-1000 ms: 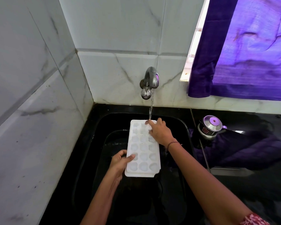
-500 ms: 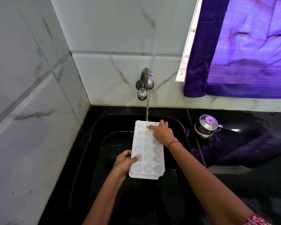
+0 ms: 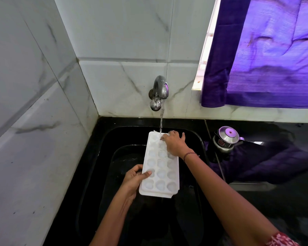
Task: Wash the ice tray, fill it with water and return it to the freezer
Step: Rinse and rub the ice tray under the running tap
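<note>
A white ice tray with round cells is held above the black sink, its far end under the running water from the steel tap. My left hand grips the tray's near left edge, thumb on top. My right hand lies on the tray's far right cells with fingers spread, fingertips at the spot where the stream lands.
White marble tiles form the wall on the left and behind the tap. A steel pot with a lid sits on the black counter right of the sink. A purple curtain hangs over the window at upper right.
The tray has stayed under the stream with both hands in the same grip. My right hand's fingers shifted slightly over the far cells. The camera moved a little.
</note>
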